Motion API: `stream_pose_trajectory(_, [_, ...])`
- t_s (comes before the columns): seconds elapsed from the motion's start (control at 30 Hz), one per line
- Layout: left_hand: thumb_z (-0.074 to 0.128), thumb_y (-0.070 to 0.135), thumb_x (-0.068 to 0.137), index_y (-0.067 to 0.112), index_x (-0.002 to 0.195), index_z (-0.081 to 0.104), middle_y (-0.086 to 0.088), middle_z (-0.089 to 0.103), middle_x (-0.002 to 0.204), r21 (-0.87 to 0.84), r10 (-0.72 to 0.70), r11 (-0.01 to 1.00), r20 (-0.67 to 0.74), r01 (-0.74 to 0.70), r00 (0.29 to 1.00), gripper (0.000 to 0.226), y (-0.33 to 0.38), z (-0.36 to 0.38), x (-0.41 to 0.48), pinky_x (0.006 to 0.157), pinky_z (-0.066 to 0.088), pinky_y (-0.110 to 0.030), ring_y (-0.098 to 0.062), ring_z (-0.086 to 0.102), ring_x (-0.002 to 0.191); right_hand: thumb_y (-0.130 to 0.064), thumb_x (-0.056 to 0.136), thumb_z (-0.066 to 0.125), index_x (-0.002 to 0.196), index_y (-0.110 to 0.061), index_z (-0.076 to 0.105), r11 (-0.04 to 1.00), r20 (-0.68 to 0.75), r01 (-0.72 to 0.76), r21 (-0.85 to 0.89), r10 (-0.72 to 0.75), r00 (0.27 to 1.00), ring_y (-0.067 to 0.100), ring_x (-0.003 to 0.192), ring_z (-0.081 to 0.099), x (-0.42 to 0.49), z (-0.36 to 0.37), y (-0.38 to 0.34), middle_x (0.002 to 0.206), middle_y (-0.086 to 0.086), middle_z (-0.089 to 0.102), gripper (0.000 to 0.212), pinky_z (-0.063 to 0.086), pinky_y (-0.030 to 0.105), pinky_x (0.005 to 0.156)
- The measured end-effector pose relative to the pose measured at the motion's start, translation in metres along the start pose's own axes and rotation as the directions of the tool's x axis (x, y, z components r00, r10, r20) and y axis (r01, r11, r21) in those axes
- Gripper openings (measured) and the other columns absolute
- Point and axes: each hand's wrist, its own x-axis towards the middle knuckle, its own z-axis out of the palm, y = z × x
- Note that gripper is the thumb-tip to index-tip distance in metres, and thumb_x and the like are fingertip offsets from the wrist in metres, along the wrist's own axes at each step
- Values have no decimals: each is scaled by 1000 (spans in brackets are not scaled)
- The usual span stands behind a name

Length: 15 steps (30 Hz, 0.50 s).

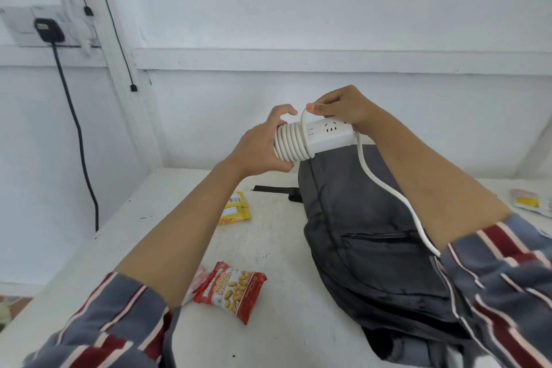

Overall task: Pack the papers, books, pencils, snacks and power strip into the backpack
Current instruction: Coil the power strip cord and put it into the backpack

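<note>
I hold a white power strip (328,136) in the air above the far end of the dark grey backpack (367,236), which lies flat on the white table (268,218). My left hand (263,143) grips the strip's left end, where its white cable (291,142) is wound in several coils. My right hand (340,107) pinches the cable just above the strip. The loose rest of the cable hangs down across the backpack toward my right sleeve. A red peanut packet (231,291) lies near my left forearm, and a yellow snack packet (236,207) lies farther back.
Another yellow and white packet (530,202) lies at the table's right edge. A black strap (274,189) sticks out from the backpack's far left side. On the left wall a black plug (49,29) sits in a socket, its cord hanging down. The wall stands close behind the table.
</note>
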Motion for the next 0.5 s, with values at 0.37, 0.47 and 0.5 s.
stream_pose_trajectory(0.37, [72,28,58,50,123,43,9,54,118,-50,58,997,47,-55,997,74,3,-5,6,86,47,-32,-12,51,102,-7,101,29,80,-17,47,819,153,-356,451,322,934,9,63,48,-10,14,39,70,-2,54,29,41,14,60])
stream_pose_trajectory(0.47, [73,27,58,48,123,45,16,51,124,-135,12,991,-22,-15,1000,74,0,-11,12,88,47,-35,-13,51,108,-19,98,41,86,-16,53,731,296,-413,543,294,909,7,47,45,-14,24,53,57,-4,49,18,37,15,47])
stream_pose_trajectory(0.5, [73,29,58,47,124,46,15,51,123,-146,-18,989,-53,10,998,74,0,-12,15,88,48,-36,-13,51,107,-28,97,45,88,-18,56,716,311,-429,551,301,902,6,45,45,-18,26,56,54,-5,48,17,38,15,45])
